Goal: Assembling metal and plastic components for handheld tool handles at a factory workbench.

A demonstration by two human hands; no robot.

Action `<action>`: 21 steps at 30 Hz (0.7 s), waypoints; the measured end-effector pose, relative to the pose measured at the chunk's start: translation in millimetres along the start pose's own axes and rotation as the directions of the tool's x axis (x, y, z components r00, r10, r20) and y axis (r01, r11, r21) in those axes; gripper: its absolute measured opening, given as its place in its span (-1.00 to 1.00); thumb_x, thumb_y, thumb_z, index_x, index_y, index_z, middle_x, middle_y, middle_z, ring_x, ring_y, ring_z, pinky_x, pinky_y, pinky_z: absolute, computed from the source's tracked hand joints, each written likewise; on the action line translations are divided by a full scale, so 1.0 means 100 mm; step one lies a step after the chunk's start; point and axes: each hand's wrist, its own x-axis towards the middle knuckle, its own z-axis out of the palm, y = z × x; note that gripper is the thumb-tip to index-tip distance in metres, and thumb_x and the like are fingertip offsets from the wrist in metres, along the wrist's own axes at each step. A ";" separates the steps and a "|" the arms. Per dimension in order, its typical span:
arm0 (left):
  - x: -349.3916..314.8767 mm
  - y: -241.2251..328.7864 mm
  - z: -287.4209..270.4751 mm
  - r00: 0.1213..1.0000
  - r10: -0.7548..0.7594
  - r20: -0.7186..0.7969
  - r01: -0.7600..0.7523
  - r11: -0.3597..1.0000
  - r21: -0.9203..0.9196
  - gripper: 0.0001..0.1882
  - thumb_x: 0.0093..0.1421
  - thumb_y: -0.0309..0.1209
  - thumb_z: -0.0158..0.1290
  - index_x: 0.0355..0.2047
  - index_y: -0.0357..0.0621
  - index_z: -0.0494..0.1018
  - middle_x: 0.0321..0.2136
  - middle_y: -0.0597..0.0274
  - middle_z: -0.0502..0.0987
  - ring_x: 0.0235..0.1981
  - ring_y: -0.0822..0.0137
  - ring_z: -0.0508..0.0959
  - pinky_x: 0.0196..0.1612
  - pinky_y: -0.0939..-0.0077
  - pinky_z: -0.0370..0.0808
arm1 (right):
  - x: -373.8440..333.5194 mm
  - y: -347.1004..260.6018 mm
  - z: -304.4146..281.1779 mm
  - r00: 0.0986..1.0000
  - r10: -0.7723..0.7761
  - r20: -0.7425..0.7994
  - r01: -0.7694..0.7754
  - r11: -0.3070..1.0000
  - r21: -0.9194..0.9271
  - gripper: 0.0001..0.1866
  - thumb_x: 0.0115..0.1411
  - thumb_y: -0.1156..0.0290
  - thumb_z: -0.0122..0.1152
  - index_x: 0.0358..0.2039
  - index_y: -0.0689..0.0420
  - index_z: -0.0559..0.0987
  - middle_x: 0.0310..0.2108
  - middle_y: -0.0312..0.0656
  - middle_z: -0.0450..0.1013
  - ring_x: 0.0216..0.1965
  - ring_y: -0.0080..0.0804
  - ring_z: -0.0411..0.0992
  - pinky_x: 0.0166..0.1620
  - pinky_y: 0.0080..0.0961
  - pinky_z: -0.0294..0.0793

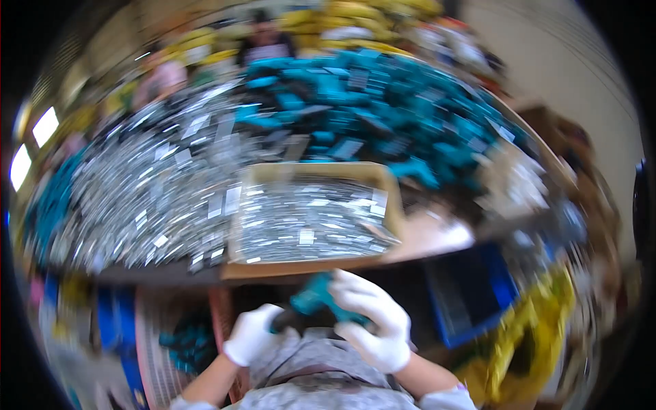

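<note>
In front of my body I hold a teal and black piece [313, 295], shaped somewhat like a power-tool body; blur hides its exact kind. My right hand [374, 320], in a white glove, curls its fingers round the teal part. The white-gloved left hand [255, 335] is closed at the piece's dark lower-left end. Beyond both hands, at the table's near edge, stands a cream tray [392, 205] full of small shiny metallic-looking pieces.
Left of the tray spreads a heap of silvery pieces [137, 198]; behind it rises a pile of teal and black pieces [383, 102]. Below the table are a blue crate [507, 283] and yellow sacking [526, 335] at right, a pink-edged crate [154, 342] at left. People [266, 44] are across the table.
</note>
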 end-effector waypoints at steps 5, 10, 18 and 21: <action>-0.39 -0.02 -0.02 0.935 0.337 -0.109 -0.341 0.940 -0.027 -0.66 0.00 -0.32 0.29 -0.18 -0.05 0.54 -0.45 0.11 0.56 -0.41 0.04 0.61 -0.34 0.26 0.53 | 0.28 0.11 0.00 0.972 0.232 0.029 -0.232 0.941 0.245 -0.51 0.32 0.19 -0.10 -0.22 0.45 0.57 -0.09 0.19 0.54 -0.01 -0.07 0.51 0.14 -0.24 0.42; -0.37 -0.13 0.11 0.983 -0.025 -0.180 0.008 0.995 -0.096 -0.77 0.06 -0.33 0.26 -0.29 -0.09 0.51 -0.43 0.00 0.53 -0.37 0.00 0.59 -0.30 0.31 0.53 | 0.22 -0.20 0.31 0.985 -0.131 0.112 0.137 0.990 -0.042 -0.77 0.14 0.54 0.14 -0.18 0.29 0.60 -0.04 0.21 0.53 0.08 0.04 0.48 0.18 -0.15 0.38; -0.15 0.12 -0.06 0.973 -0.219 -0.071 0.194 0.946 -0.259 -0.69 0.07 -0.26 0.26 -0.24 -0.11 0.48 -0.34 -0.02 0.57 -0.24 -0.05 0.60 -0.24 0.23 0.52 | 0.14 -0.31 0.18 0.995 0.046 -0.087 -0.062 0.981 -0.182 -0.60 0.28 0.42 -0.09 -0.03 0.45 0.53 -0.01 0.18 0.52 0.07 0.00 0.48 0.22 -0.16 0.36; -0.22 0.21 0.14 0.987 -0.110 0.117 0.124 0.986 -0.114 -0.75 0.14 -0.28 0.14 -0.22 -0.12 0.46 -0.43 -0.07 0.55 -0.30 -0.10 0.59 -0.23 0.14 0.49 | 0.28 -0.37 0.21 0.999 -0.043 -0.019 0.036 0.962 -0.271 -0.64 0.13 0.55 0.03 -0.08 0.43 0.58 -0.02 0.08 0.54 0.00 -0.11 0.50 0.13 -0.28 0.41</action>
